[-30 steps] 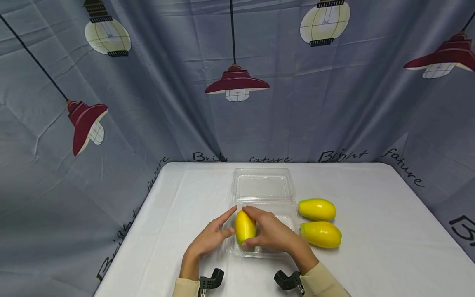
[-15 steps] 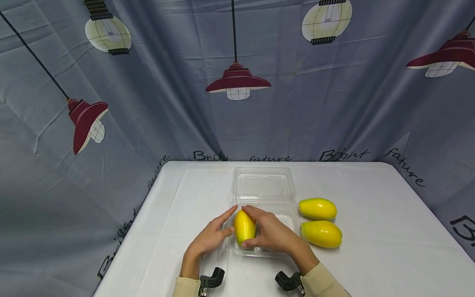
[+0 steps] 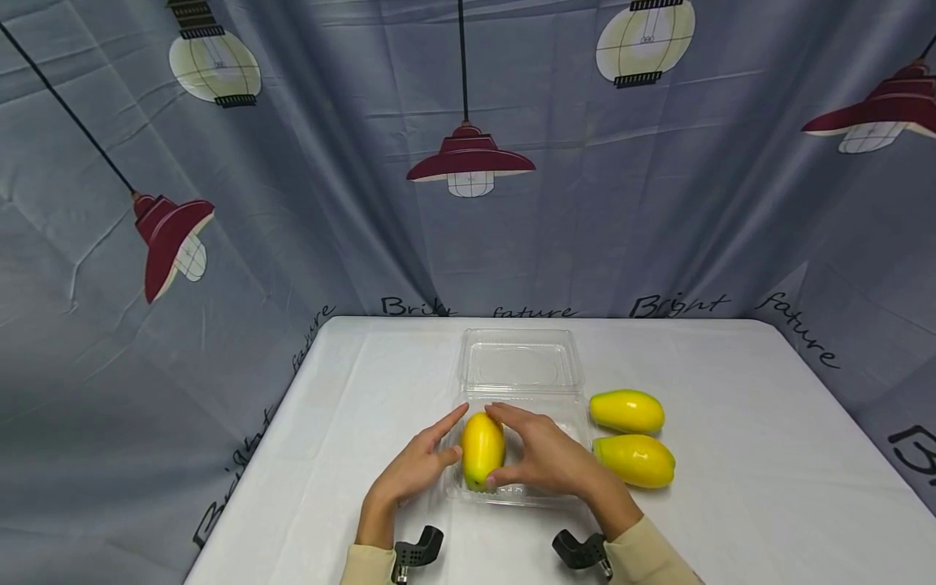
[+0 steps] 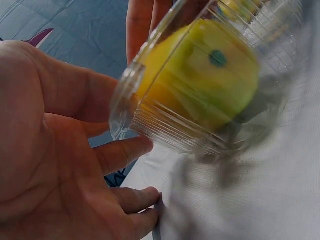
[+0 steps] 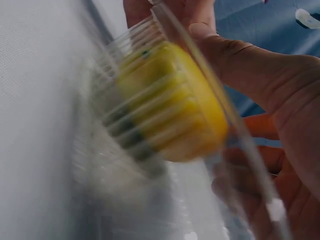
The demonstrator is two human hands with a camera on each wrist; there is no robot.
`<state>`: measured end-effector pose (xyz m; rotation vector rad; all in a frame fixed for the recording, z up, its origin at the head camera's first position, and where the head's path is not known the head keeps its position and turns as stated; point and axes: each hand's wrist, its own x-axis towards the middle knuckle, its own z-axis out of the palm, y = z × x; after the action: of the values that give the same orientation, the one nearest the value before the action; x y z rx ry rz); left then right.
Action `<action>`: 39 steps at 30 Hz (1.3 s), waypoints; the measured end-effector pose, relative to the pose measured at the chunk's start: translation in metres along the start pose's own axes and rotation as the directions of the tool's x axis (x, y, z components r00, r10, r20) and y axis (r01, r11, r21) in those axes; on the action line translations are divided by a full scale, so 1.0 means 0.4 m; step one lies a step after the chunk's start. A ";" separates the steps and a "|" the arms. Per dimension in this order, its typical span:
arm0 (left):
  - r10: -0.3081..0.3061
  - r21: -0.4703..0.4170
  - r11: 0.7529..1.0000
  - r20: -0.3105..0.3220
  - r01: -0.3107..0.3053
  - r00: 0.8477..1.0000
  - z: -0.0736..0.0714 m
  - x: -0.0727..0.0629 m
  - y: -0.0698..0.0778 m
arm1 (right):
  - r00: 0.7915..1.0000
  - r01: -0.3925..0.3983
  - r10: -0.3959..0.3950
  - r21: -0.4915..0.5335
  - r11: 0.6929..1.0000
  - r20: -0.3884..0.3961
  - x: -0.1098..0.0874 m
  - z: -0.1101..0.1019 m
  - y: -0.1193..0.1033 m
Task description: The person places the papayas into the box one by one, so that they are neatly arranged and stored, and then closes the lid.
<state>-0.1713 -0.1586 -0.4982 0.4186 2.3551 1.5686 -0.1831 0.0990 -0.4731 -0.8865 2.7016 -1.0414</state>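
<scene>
A yellow papaya with a greenish end lies lengthwise in the left part of a clear plastic clamshell box. My left hand is at the box's left side, its fingers extended and its thumb at the rim. My right hand spreads around the papaya's right side, thumb near its close end and fingertips by its far end. The left wrist view shows the papaya through the ribbed wall. In the right wrist view, the right hand's fingers are loosely bent beside the box.
Two more yellow papayas, an upper one and a lower one, lie on the white table right of the box. The box's lid is folded back flat behind it. A grey printed curtain surrounds the table.
My right hand has shifted slightly right and loosened from the papaya, so its greenish near end shows. The papaya stays in the box, and my left hand has hardly moved.
</scene>
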 end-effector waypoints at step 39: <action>-0.007 0.018 1.000 -0.006 0.007 1.000 0.001 0.003 0.005 | 0.975 -0.149 0.117 -0.165 0.975 -0.189 -0.284 -0.298 0.106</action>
<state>-0.1719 -0.1571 -0.4966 0.4104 2.3744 1.5487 -0.1462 0.2566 -0.4213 -0.6519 2.9942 -0.9032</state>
